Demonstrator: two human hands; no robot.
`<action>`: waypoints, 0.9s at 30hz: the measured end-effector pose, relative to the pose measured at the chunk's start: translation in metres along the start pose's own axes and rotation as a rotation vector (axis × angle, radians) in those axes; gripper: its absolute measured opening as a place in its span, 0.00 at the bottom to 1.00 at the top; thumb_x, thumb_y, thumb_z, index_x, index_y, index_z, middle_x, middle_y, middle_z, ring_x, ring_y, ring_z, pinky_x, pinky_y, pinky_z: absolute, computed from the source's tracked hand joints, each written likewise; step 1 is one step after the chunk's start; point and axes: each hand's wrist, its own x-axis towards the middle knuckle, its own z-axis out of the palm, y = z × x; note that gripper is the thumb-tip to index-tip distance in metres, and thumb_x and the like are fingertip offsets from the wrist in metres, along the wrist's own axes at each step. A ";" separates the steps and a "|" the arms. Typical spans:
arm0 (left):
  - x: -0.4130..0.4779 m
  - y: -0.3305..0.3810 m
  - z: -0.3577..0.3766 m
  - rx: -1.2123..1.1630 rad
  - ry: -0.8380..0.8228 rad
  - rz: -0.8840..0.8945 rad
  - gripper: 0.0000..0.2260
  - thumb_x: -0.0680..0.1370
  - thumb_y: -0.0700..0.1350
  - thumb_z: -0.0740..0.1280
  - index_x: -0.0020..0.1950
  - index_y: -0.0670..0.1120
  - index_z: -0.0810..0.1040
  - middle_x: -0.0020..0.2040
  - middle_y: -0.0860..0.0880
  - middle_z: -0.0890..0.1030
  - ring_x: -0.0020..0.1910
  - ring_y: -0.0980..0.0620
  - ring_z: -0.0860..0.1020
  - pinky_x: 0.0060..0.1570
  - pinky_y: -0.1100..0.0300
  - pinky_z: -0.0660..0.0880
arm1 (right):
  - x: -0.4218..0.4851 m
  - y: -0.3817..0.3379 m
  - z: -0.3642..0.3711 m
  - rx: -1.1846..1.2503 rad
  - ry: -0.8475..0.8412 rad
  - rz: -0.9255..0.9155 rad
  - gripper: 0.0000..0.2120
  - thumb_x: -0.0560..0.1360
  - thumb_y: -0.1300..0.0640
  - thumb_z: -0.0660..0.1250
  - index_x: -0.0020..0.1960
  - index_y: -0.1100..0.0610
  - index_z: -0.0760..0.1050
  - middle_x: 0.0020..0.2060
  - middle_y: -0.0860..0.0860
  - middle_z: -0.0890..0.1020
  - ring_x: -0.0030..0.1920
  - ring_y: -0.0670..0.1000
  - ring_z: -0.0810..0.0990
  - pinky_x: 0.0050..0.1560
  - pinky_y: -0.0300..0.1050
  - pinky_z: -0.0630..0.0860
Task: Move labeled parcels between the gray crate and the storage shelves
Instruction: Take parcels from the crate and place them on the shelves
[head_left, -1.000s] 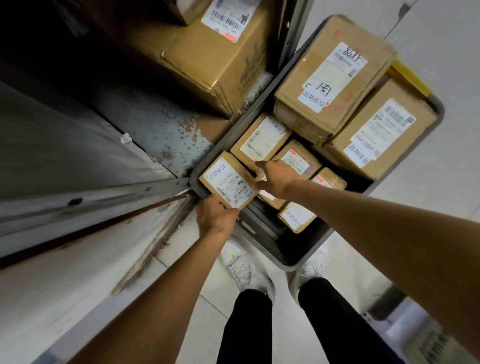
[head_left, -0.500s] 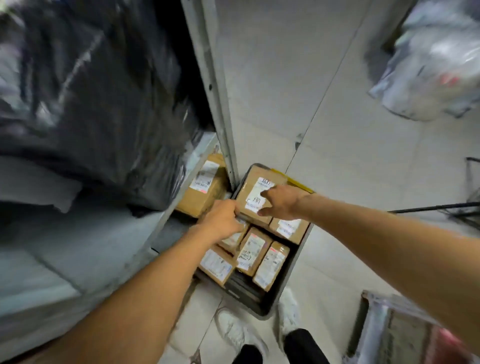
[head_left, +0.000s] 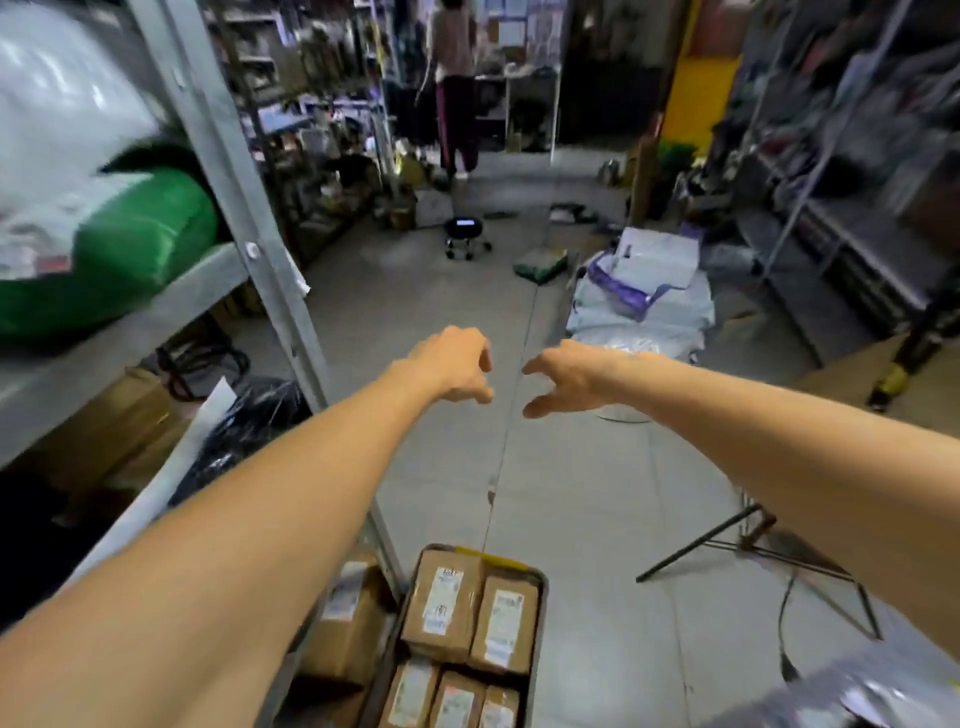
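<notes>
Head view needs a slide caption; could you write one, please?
Empty left hand and right hand held out; gray crate of parcels below.

Both hands have come up off the small parcels (head_left: 441, 608) in the gray crate (head_left: 541, 618). The left hand (head_left: 457, 366) and right hand (head_left: 563, 379) now reach out over the floor, near each other, fingers loosely curled and holding nothing. The person's head has lifted too, leaving the crate low in view.
</notes>
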 end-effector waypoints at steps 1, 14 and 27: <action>-0.006 0.010 -0.018 0.026 0.009 0.035 0.18 0.67 0.50 0.75 0.56 0.50 0.79 0.55 0.47 0.81 0.50 0.45 0.80 0.52 0.49 0.79 | -0.016 0.001 -0.017 -0.007 0.038 -0.005 0.33 0.74 0.40 0.67 0.74 0.53 0.65 0.65 0.55 0.76 0.64 0.57 0.74 0.62 0.49 0.71; -0.098 0.061 -0.109 0.145 0.006 0.224 0.20 0.71 0.47 0.75 0.61 0.47 0.78 0.52 0.48 0.82 0.47 0.51 0.79 0.51 0.55 0.77 | -0.168 -0.005 -0.099 -0.054 0.298 -0.014 0.31 0.71 0.40 0.70 0.69 0.54 0.72 0.54 0.55 0.81 0.53 0.56 0.76 0.48 0.47 0.73; -0.315 0.022 -0.093 0.067 0.155 -0.260 0.18 0.71 0.48 0.75 0.60 0.47 0.80 0.52 0.49 0.81 0.51 0.50 0.79 0.52 0.57 0.76 | -0.193 -0.142 -0.105 -0.237 0.187 -0.493 0.35 0.71 0.36 0.69 0.71 0.53 0.68 0.57 0.56 0.79 0.57 0.56 0.77 0.52 0.46 0.74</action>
